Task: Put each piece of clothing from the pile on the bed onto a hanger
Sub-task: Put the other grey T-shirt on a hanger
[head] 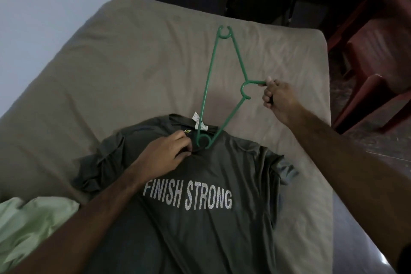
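1 dark green T-shirt (206, 218) ("FINISH STRONG" print) lies flat on bed (115, 78). 1 green plastic hanger (209, 87): one end at collar opening. R hand (279, 98) fingers curled round hook. L hand (165, 151) pinches collar fabric. 1 light green garment (29, 227) at bed's near-left. 1 red chair (378, 55) beside bed.

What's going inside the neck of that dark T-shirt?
One end of the green hanger sits in the collar of the T-shirt, which the left hand grips; the right hand holds the hook. Whether anything lies deeper inside is hidden by the cloth.
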